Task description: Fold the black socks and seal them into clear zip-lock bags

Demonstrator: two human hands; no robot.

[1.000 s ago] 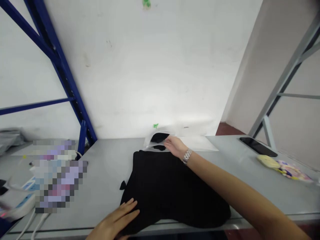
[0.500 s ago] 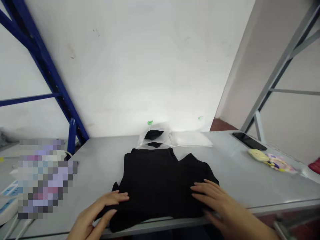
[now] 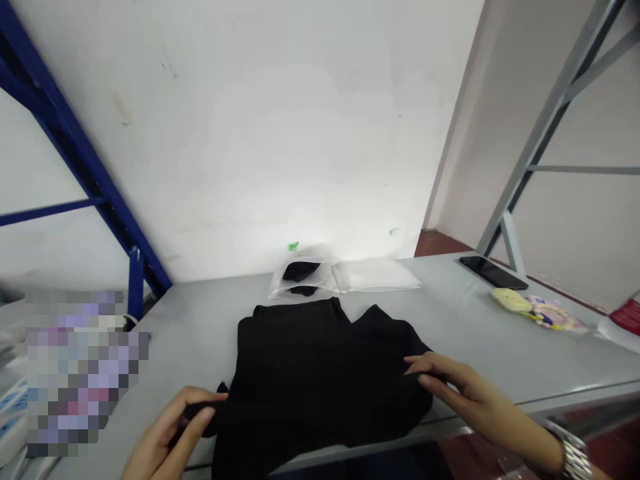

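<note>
A black garment (image 3: 320, 373) lies spread at the table's front edge, its lower part hanging over the edge. At its left side my left hand (image 3: 175, 430) pinches a strip of the black cloth between thumb and fingers. My right hand (image 3: 455, 393), with a metal watch on the wrist, grips the garment's right side between thumb and fingers. Behind the garment lie a clear bag (image 3: 327, 277) with black items inside and a stack of white bags (image 3: 377, 275).
On the grey table (image 3: 195, 320), a black phone (image 3: 493, 272), a yellow round item (image 3: 511, 300) and a colourful item (image 3: 555, 315) lie at the right. Blurred purple packages (image 3: 95, 380) and a power strip (image 3: 13, 427) are at the left. Blue and grey frames stand either side.
Both hands were resting with spread fingers on the garment; now they have closed on its sides. The front part of the cloth has lifted slightly, and the view has shifted a little.
</note>
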